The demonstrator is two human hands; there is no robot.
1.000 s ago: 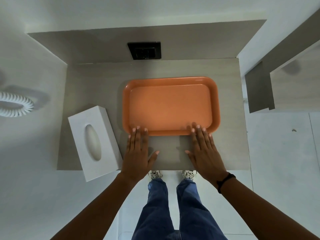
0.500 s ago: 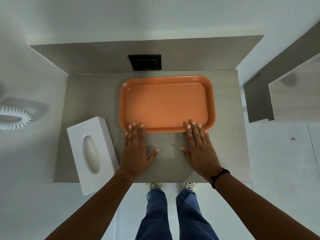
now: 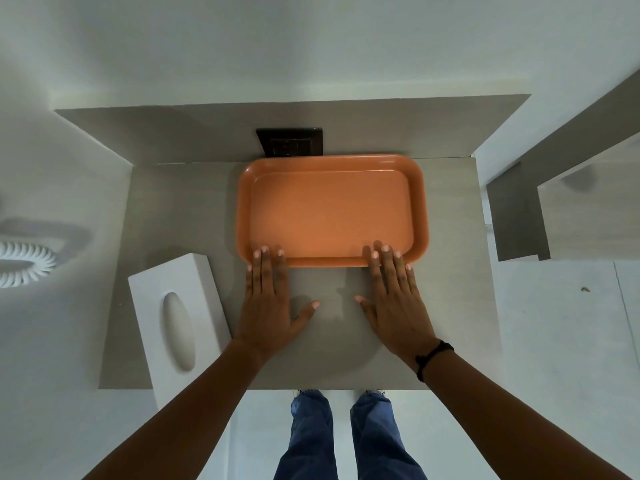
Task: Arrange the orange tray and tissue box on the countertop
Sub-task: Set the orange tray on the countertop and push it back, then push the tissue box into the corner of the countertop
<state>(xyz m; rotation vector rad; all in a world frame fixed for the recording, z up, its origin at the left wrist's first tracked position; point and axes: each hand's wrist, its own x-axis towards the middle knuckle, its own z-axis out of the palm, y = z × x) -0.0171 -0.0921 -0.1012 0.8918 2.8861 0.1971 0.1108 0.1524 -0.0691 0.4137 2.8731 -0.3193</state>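
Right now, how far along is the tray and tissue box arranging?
Mostly done: the orange tray lies flat with its far edge at the back wall, under the dark socket plate. In hand: the left hand and right hand lie flat and open, fingertips on the tray's near rim. Left: the tissue box sits askew at the countertop's front-left corner, overhanging the edge, untouched.

We see the tray (image 3: 332, 209) at the back of the tabletop (image 3: 180, 209), the tissue box (image 3: 178, 320) left of it, overhanging the front edge.
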